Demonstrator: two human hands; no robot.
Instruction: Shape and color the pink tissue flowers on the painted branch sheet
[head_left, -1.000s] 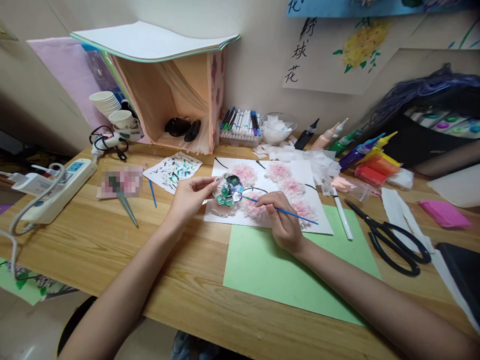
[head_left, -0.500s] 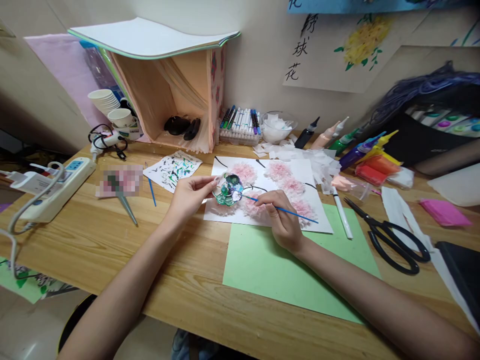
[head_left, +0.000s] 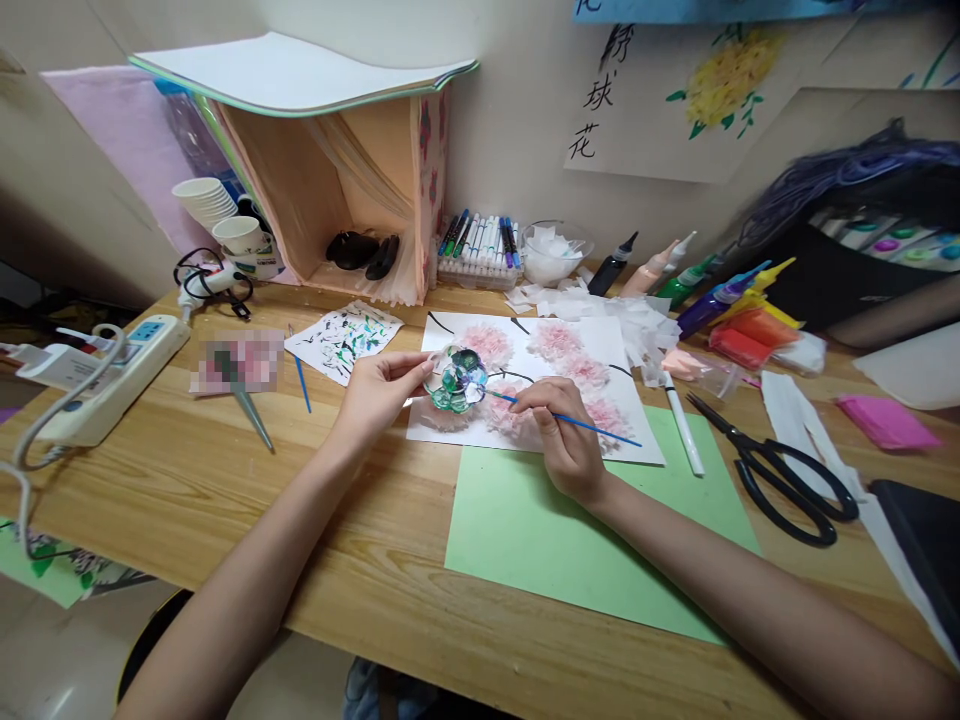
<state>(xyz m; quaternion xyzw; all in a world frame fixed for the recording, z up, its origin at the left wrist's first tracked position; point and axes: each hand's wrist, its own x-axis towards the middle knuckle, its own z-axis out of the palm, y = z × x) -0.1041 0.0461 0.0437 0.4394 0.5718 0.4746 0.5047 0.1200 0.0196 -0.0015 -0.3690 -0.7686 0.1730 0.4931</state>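
My left hand (head_left: 382, 392) pinches the edge of a small paint palette (head_left: 457, 378), its wells smeared with green, black, white and purple paint. Between the fingers of my right hand (head_left: 564, 430) is a blue paintbrush (head_left: 589, 425), its tip at the right side of the palette. Both are above a white sheet (head_left: 637, 430) bearing fluffy pink flowers (head_left: 559, 341) and short black strokes. A light green sheet (head_left: 570, 550) lies partly beneath the white one, under my right wrist.
Black scissors (head_left: 780, 470) and a white marker (head_left: 684, 428) lie to the right. Paint bottles (head_left: 611, 265), torn white paper (head_left: 637, 318) and a marker box (head_left: 480, 250) stand behind. Leftward are a paint-marked paper (head_left: 345, 338), another brush (head_left: 302, 383) and a power strip (head_left: 112, 380).
The brush in my right hand has shifted very slightly, its rear end a little to the right. The palette and both hands stay nearly in place.
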